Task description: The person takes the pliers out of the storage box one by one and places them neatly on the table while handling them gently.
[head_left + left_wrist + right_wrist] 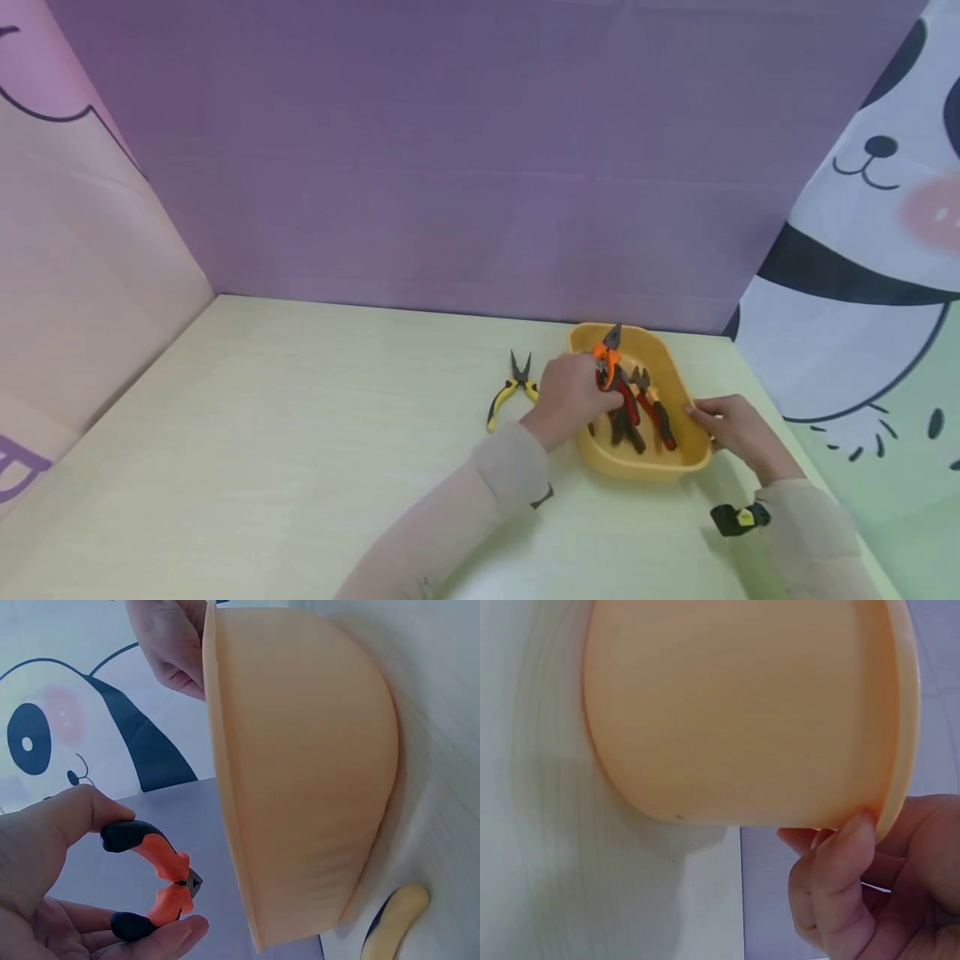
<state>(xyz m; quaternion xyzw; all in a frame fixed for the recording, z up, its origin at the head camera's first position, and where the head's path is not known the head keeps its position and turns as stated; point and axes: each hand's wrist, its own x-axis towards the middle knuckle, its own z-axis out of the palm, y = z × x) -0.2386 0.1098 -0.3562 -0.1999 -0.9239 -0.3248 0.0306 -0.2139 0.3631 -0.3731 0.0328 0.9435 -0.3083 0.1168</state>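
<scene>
My left hand (568, 396) holds orange-and-black pliers (174, 866) above the yellow plastic bin (637, 471), thumb on one handle and fingers against the other. Their grey jaws point away from me. At the bin's right side, the right hand (738, 429) pinches the rim between thumb and fingers. Inside lie several hand tools, among them red-and-black pliers (660, 423); the left hand partly hides the others. Needle-nose pliers (520, 383) with yellow-and-black handles lie spread on the table, left of the bin and close to the left wrist.
The pale table (300, 450) stretches away to the left. A purple backdrop (450, 167) rises behind it, near the bin's far end. On the right stands a panel with a panda picture (862, 350), and a pink panel (90, 275) borders the left side.
</scene>
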